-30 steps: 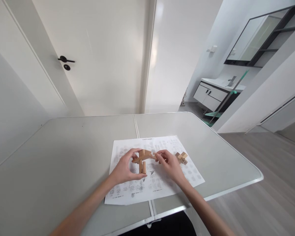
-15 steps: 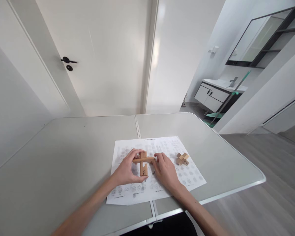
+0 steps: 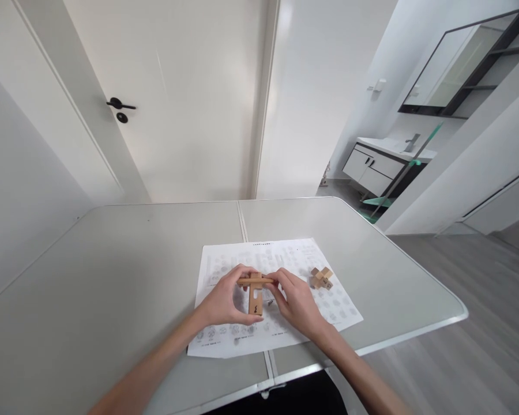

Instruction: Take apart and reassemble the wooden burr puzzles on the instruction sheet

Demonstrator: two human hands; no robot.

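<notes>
Between my two hands is a partly joined wooden burr puzzle, an upright notched piece with a dark mark near its lower end and a flat bar across it. My left hand grips the upright piece from the left, thumb under its bottom and fingers at its top. With thumb and fingertips, my right hand pinches the right end of the crossbar. Both hands are just above a printed sheet covered with small diagrams. To the right on that sheet lies a second, cross-shaped wooden puzzle.
The sheet lies on a pale grey folding table with a metal rim and a seam down the middle. Beyond the far edge stands a white door with a black handle. At the right are a sink cabinet and a mirror.
My right fingers have closed onto the crossbar's right end. The puzzle has tilted and dropped slightly, so its upper part looks shorter. The second puzzle stays put.
</notes>
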